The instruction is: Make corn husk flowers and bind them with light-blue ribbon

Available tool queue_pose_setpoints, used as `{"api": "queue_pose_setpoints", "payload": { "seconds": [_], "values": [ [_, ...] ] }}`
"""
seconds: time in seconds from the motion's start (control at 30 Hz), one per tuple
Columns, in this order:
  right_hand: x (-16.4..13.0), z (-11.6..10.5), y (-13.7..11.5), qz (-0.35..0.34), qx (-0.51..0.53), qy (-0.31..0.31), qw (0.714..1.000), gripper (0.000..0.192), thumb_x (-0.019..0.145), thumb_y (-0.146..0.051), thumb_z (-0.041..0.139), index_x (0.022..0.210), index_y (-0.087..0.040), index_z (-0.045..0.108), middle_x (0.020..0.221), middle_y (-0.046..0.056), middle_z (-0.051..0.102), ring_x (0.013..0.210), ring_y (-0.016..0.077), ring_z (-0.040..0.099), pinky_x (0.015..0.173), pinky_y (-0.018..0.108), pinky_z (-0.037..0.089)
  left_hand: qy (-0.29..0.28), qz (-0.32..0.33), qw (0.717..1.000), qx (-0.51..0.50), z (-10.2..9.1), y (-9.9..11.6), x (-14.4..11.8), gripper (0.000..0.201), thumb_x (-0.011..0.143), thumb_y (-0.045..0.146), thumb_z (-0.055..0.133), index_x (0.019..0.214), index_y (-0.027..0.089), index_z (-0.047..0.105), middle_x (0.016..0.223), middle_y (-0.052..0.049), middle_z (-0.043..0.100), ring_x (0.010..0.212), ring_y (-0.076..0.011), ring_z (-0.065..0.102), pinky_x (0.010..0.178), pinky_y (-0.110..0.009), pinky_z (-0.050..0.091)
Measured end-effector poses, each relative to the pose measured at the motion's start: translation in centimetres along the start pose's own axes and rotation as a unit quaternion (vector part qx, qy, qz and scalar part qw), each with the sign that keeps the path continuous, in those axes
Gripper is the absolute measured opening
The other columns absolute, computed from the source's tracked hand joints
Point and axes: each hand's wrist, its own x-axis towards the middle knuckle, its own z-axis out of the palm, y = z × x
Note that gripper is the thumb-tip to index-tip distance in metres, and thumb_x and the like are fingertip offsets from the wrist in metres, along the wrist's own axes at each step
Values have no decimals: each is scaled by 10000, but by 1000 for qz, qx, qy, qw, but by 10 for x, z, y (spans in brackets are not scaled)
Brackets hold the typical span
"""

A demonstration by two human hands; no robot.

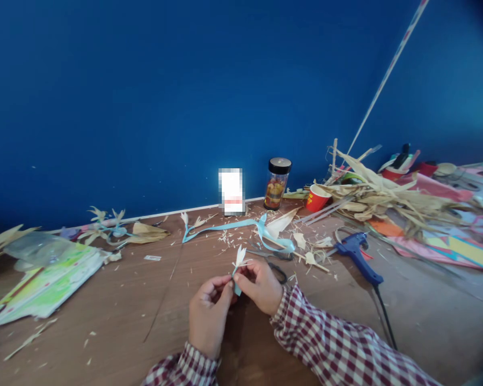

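In front of me, both hands meet over the table, pinching a small pale flower (239,257) that looks made of corn husk strips. Its petals point up and away from me. A short light-blue strip (237,290) shows at its base between the fingers. My left hand (210,311) is closed at the base, thumb against fingers. My right hand (261,287) is closed on the same spot from the right, its thumb over the strip. Just beyond the right hand lie scissors (280,273) with black handles, partly hidden by it. A long light-blue ribbon (221,226) curls across the table behind.
A blue glue gun (352,252) with its cord lies to the right. Behind it are dried corn husks (386,198), a red paper cup (317,198) and a black-lidded jar (277,185). At left are a green-and-white sheet (60,287) and finished-looking husk flowers (110,228). Scraps litter the tabletop.
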Motion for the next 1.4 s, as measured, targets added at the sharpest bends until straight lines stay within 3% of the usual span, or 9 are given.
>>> {"api": "queue_pose_setpoints", "payload": {
  "seconds": [0.37, 0.57, 0.7, 0.83, 1.1, 1.4],
  "values": [
    [0, 1, -3, 7, -1, 3, 1000, 90, 740, -216, 525, 674, -163, 558, 612, -23, 523, 553, 96, 477, 528, 205, 380, -3, -9, 1000, 1, 0, 0, 0, 271, 634, 311, 675, 826, 128, 621, 693, -39, 678, 609, -132, 611, 592, -233, 503],
    [0, 1, -1, 4, 14, 5, 1000, 103, 742, -216, 524, 656, -166, 552, 591, -28, 500, 537, 92, 462, 510, 200, 369, 5, 69, 994, 82, -2, 4, -1, 232, 623, 306, 675, 795, 150, 680, 755, -73, 700, 659, -172, 629, 601, -244, 495],
    [1, 0, -1, 5, 15, 9, 1000, 107, 733, -210, 533, 639, -163, 553, 604, -26, 496, 538, 91, 459, 506, 198, 368, -6, 83, 993, 89, -2, 7, -2, 228, 621, 314, 675, 790, 162, 693, 778, -78, 701, 682, -186, 632, 609, -248, 495],
    [3, -2, -3, 11, 11, 7, 1000, 111, 732, -210, 537, 632, -164, 550, 598, -27, 491, 532, 93, 448, 502, 202, 361, -17, 63, 993, 94, -4, 11, 1, 268, 648, 354, 650, 843, 174, 686, 845, -75, 692, 661, -170, 627, 568, -239, 499],
    [0, -1, 2, 16, -19, -37, 999, 114, 756, -218, 517, 668, -164, 566, 580, -30, 492, 509, 88, 425, 483, 202, 340, -57, -53, 997, 27, -19, 22, 21, 314, 623, 379, 668, 822, 137, 694, 649, -25, 639, 481, -70, 481, 448, -175, 405],
    [-2, 0, 4, 0, -54, -60, 997, 100, 748, -199, 515, 720, -151, 598, 642, -4, 557, 567, 105, 492, 522, 209, 390, -130, -71, 988, 44, -22, 23, 23, 282, 612, 361, 681, 779, 135, 710, 557, -9, 599, 504, -78, 484, 472, -176, 393]
  ]
}}
